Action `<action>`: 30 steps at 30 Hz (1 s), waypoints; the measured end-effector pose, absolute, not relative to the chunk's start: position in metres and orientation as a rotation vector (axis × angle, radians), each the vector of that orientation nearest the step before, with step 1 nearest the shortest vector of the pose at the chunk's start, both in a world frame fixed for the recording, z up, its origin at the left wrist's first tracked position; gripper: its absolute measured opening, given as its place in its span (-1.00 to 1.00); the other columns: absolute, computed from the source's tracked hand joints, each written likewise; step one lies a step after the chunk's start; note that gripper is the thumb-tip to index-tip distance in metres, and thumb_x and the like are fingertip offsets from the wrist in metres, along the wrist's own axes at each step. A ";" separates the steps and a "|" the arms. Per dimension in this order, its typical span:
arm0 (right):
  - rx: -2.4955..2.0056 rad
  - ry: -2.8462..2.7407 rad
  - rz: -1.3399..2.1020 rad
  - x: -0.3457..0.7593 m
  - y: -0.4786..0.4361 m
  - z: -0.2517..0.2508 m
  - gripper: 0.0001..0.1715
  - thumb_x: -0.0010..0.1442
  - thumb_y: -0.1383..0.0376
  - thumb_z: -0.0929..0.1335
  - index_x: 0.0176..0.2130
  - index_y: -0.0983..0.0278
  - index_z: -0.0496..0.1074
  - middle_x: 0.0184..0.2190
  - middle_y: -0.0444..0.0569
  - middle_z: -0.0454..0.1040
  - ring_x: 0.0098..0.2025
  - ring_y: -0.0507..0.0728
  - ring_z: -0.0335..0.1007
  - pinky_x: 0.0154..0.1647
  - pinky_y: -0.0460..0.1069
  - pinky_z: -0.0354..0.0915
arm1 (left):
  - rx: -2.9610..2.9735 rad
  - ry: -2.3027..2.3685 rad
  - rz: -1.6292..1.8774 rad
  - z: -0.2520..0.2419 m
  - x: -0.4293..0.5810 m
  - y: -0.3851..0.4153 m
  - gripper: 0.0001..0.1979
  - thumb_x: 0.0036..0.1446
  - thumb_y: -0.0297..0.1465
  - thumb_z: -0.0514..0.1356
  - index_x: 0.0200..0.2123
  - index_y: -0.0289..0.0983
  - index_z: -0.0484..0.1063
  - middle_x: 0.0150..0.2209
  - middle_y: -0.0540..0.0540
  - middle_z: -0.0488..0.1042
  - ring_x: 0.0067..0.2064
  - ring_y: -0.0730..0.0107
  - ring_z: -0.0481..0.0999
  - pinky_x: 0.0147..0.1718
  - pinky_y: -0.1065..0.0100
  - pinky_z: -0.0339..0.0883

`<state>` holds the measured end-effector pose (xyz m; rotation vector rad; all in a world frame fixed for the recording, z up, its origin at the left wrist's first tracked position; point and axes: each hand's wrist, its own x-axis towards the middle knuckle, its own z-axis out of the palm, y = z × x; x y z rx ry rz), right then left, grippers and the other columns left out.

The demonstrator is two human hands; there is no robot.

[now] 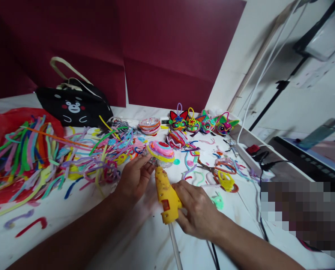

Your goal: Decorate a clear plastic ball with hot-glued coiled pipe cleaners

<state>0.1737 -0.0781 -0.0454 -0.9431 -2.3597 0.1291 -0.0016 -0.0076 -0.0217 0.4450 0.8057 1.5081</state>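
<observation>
My right hand point(197, 210) is wrapped round a yellow glue gun point(165, 189), its nozzle pointing away from me. A pale glue stick point(175, 245) sticks out of its rear end. My left hand point(135, 176) pinches the near left edge of a clear plastic dome point(161, 150). Rings of pink, yellow and red pipe cleaner coil over that dome. The gun's nozzle is close to the dome's near edge; whether they touch I cannot tell. Just behind stand another striped dome point(177, 138) and a clear bowl wound with coloured strips point(149, 126).
Loose pipe cleaners point(33, 146) pile up on a red plastic bag point(57, 125) at left. A black bag point(74, 103) stands behind. Several finished animal-head ornaments point(194, 123) line the back. Scissors point(206, 166) lie at right among scraps, near a power strip and cables point(264, 161).
</observation>
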 end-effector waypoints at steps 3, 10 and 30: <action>-0.939 -2.352 0.108 0.174 -0.078 -0.044 -0.65 0.18 0.34 0.22 -0.02 0.37 0.29 -0.31 0.09 0.40 -0.32 0.19 0.35 -0.40 0.07 0.35 | 0.434 0.807 1.521 -0.021 -0.002 -0.006 -0.82 -0.12 -0.59 0.32 -0.54 -0.27 0.38 -0.56 0.07 0.39 -0.53 0.54 0.41 -0.53 0.54 0.32; -0.940 -2.351 0.090 0.175 -0.078 -0.044 -0.62 0.19 0.33 0.22 0.02 0.37 0.26 -0.28 0.10 0.42 -0.28 0.21 0.37 -0.38 0.07 0.37 | 0.437 0.847 1.562 -0.016 -0.006 -0.004 -0.80 -0.08 -0.62 0.30 -0.53 -0.24 0.39 -0.53 0.09 0.45 -0.50 0.53 0.45 -0.46 0.51 0.38; -0.943 -2.350 0.142 0.176 -0.077 -0.045 -0.61 0.18 0.33 0.23 0.00 0.40 0.30 -0.28 0.12 0.43 -0.28 0.22 0.37 -0.36 0.08 0.36 | 0.383 0.824 1.548 -0.018 -0.007 -0.001 -0.79 -0.09 -0.64 0.30 -0.54 -0.22 0.41 -0.49 0.08 0.51 -0.44 0.50 0.50 -0.42 0.50 0.43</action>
